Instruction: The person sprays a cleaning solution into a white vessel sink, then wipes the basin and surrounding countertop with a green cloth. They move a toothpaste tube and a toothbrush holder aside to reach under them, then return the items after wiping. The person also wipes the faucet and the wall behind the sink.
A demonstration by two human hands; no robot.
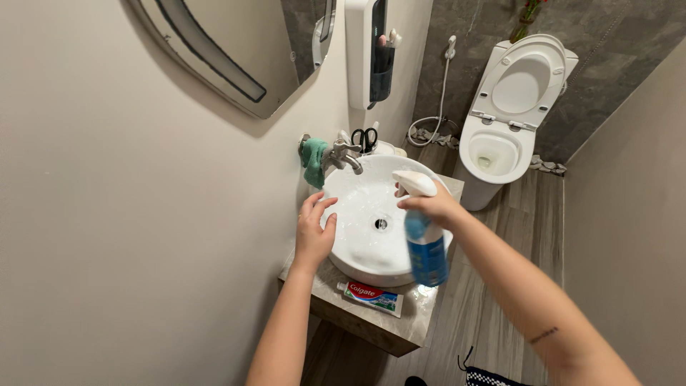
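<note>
Spraying step: right hand (437, 206) grip clamped on blue spray bottle (426, 243) over white basin (357, 264). Left hand (314, 230) open, flat on near-left rim. Next: likely needs nozzle aimed into bowl.

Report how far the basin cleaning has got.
Done: the white basin looks wet, though whether that is spray cannot be told. In hand: the right hand holds the blue spray bottle over the bowl; the left hand rests on the rim. Left: no cloth in either hand; the teal cloth hangs by the tap.
</note>
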